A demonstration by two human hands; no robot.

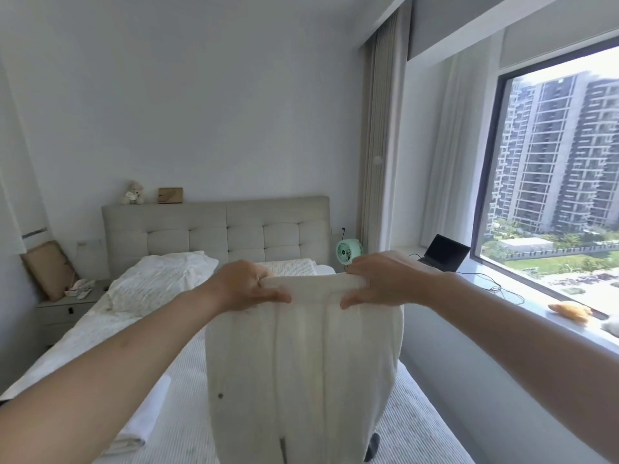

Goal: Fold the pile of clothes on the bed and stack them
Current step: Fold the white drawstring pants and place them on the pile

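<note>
White garment (301, 363) aloft above bed (418, 426), top edge in left hand (248, 284) and right hand (378, 279) grip.

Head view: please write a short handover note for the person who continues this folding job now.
Left hand and right hand: both grip the top edge of a white garment, held up in the air over the bed, hanging down, not yet folded.
Done: one folded white piece lies on the bed at the left.
Left: fold the held garment and stack it there. A dark item shows behind it; the rest of the pile is hidden.
</note>
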